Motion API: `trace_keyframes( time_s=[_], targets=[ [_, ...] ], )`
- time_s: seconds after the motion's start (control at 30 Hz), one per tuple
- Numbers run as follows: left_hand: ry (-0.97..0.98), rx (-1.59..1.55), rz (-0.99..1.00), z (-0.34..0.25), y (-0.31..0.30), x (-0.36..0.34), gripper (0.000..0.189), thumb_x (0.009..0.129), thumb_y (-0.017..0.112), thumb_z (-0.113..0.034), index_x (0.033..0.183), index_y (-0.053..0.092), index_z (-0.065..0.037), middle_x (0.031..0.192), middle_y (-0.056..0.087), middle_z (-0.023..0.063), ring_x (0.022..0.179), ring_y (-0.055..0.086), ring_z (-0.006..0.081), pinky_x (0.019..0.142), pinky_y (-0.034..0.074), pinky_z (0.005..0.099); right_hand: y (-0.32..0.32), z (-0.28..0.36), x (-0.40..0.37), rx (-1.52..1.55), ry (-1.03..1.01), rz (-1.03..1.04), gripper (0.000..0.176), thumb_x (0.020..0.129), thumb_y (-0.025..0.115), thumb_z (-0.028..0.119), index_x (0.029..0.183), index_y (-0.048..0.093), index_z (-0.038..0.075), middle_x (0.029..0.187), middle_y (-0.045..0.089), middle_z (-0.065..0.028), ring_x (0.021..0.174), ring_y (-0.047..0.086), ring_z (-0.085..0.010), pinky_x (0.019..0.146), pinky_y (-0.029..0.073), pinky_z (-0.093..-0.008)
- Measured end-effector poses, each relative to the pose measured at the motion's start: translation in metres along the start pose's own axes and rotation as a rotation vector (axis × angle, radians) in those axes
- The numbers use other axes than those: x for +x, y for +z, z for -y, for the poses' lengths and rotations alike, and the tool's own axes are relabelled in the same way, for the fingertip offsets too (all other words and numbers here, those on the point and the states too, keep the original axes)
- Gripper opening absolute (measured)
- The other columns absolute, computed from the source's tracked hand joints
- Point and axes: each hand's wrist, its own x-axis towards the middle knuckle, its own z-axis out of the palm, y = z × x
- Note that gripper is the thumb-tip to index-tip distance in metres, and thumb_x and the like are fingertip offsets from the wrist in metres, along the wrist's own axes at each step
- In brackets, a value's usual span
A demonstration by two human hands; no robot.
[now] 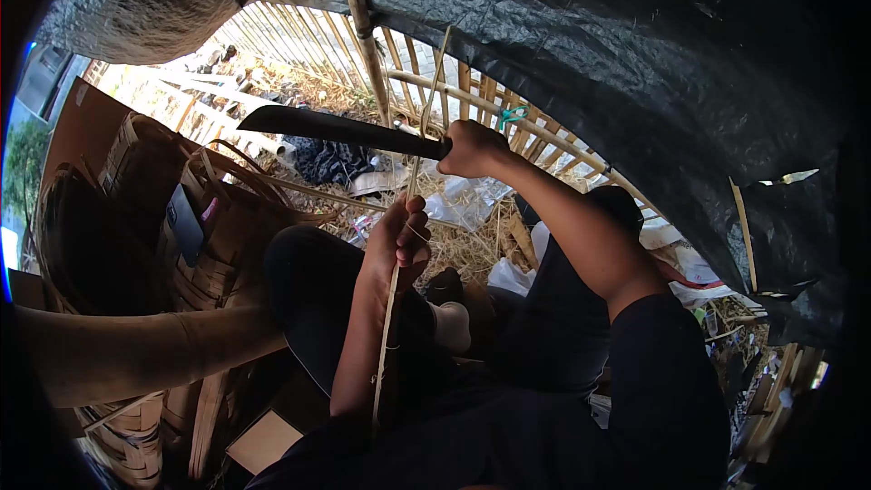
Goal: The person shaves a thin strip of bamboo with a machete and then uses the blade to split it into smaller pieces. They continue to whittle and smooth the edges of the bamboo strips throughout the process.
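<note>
My right hand (474, 149) is closed round the handle of a machete (340, 131), whose broad dark blade points left. The blade lies against a thin bamboo strip (426, 118) close to the handle. Below it, my left hand (399, 234) is wrapped round the same strip. The strip runs from above the blade down along my left forearm toward my lap. Part of the machete's handle is hidden inside my right fist.
Woven baskets (213, 254) stand at my left, with a blue phone-like object (184, 225) on one. A thick bamboo pole (154, 354) crosses beside my knee. A bamboo fence (535, 132) stands ahead, a black tarp (635, 54) hangs overhead, and straw and plastic litter the ground.
</note>
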Motion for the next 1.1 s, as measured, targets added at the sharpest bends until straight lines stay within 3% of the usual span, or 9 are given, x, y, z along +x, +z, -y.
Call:
trace_keyframes(
  time_s=[0.13, 0.23, 0.53, 0.63, 0.73, 0.83, 0.9, 1.0, 1.1],
  targets=[
    [-0.009, -0.019, 0.027, -0.001, -0.002, 0.002, 0.027, 0.104, 0.034, -0.03, 0.086, 0.045, -0.013, 0.047, 0.031, -0.0061, 0.03, 0.028, 0.0044, 0.027, 0.024, 0.0162, 0.0, 0.005, -0.008, 0.01, 0.014, -0.052, 0.034, 0.064, 0.068, 0.03, 0.086, 0.067, 0.004, 0.086, 0.069, -0.0167, 0.084, 0.069, -0.0309, 0.076, 0.052, -0.0431],
    [-0.011, -0.035, 0.048, -0.001, -0.005, 0.003, 0.027, 0.104, 0.034, -0.03, 0.086, 0.046, -0.013, 0.047, 0.032, -0.0061, 0.03, 0.028, 0.0044, 0.027, 0.023, 0.0162, 0.005, 0.001, -0.002, -0.004, -0.115, -0.457, 0.026, 0.062, 0.069, 0.028, 0.076, 0.068, 0.006, 0.075, 0.069, -0.0144, 0.073, 0.068, -0.0323, 0.071, 0.053, -0.0424],
    [0.019, 0.053, -0.004, -0.001, 0.0, 0.001, 0.028, 0.104, 0.032, -0.029, 0.087, 0.047, -0.013, 0.048, 0.032, -0.0065, 0.03, 0.028, 0.0029, 0.025, 0.023, 0.0164, -0.011, -0.028, 0.012, 0.41, -0.012, 0.553, 0.03, 0.067, 0.069, 0.015, 0.084, 0.056, -0.005, 0.059, 0.056, -0.0096, 0.044, 0.05, -0.0146, 0.04, 0.036, -0.0311],
    [0.028, 0.031, 0.02, -0.004, 0.0, 0.0, 0.028, 0.104, 0.032, -0.03, 0.087, 0.047, -0.013, 0.048, 0.032, -0.0065, 0.03, 0.028, 0.003, 0.026, 0.023, 0.0164, -0.012, -0.019, 0.0, 0.137, -0.079, 0.342, 0.029, 0.063, 0.074, 0.017, 0.079, 0.061, -0.004, 0.061, 0.058, -0.0076, 0.052, 0.056, -0.0172, 0.049, 0.043, -0.0343],
    [0.053, 0.103, -0.026, -0.003, -0.002, -0.001, 0.028, 0.104, 0.033, -0.031, 0.088, 0.048, -0.012, 0.048, 0.032, -0.0064, 0.031, 0.028, 0.0034, 0.028, 0.023, 0.0167, -0.005, -0.023, -0.012, 0.172, -0.501, -0.154, 0.034, 0.065, 0.077, 0.028, 0.084, 0.064, 0.003, 0.067, 0.062, -0.0084, 0.063, 0.061, -0.0197, 0.061, 0.048, -0.0363],
    [0.033, 0.086, 0.024, -0.003, -0.002, 0.001, 0.028, 0.103, 0.034, -0.031, 0.087, 0.048, -0.012, 0.048, 0.032, -0.0064, 0.031, 0.027, 0.004, 0.028, 0.023, 0.0172, -0.004, -0.008, -0.032, -0.068, -0.29, -0.455, 0.032, 0.068, 0.075, 0.03, 0.084, 0.065, 0.005, 0.066, 0.061, -0.0082, 0.062, 0.062, -0.0211, 0.06, 0.047, -0.0361],
    [0.031, 0.113, 0.011, -0.005, 0.002, 0.001, 0.028, 0.103, 0.034, -0.031, 0.087, 0.048, -0.012, 0.049, 0.032, -0.0065, 0.031, 0.026, 0.0042, 0.028, 0.023, 0.0175, -0.003, -0.014, -0.028, -0.087, -0.305, -0.474, 0.03, 0.07, 0.075, 0.03, 0.084, 0.064, 0.006, 0.066, 0.061, -0.009, 0.06, 0.061, -0.0225, 0.059, 0.046, -0.0366],
    [0.021, 0.15, -0.008, -0.005, 0.001, 0.002, 0.028, 0.103, 0.034, -0.031, 0.087, 0.048, -0.013, 0.049, 0.032, -0.0065, 0.032, 0.026, 0.0045, 0.028, 0.023, 0.0178, 0.003, -0.022, -0.012, 0.327, -0.453, -0.272, 0.031, 0.071, 0.08, 0.028, 0.081, 0.064, 0.004, 0.061, 0.056, -0.0018, 0.058, 0.054, -0.0099, 0.055, 0.04, -0.029],
    [0.024, 0.193, -0.031, -0.003, 0.005, 0.002, 0.028, 0.103, 0.035, -0.032, 0.087, 0.048, -0.013, 0.049, 0.032, -0.0065, 0.032, 0.025, 0.0047, 0.028, 0.022, 0.0179, 0.007, -0.005, -0.02, 0.716, -0.452, -0.371, 0.025, 0.076, 0.078, 0.023, 0.082, 0.066, 0.002, 0.061, 0.054, 0.0011, 0.065, 0.055, -0.0048, 0.055, 0.039, -0.0251]
  ],
)
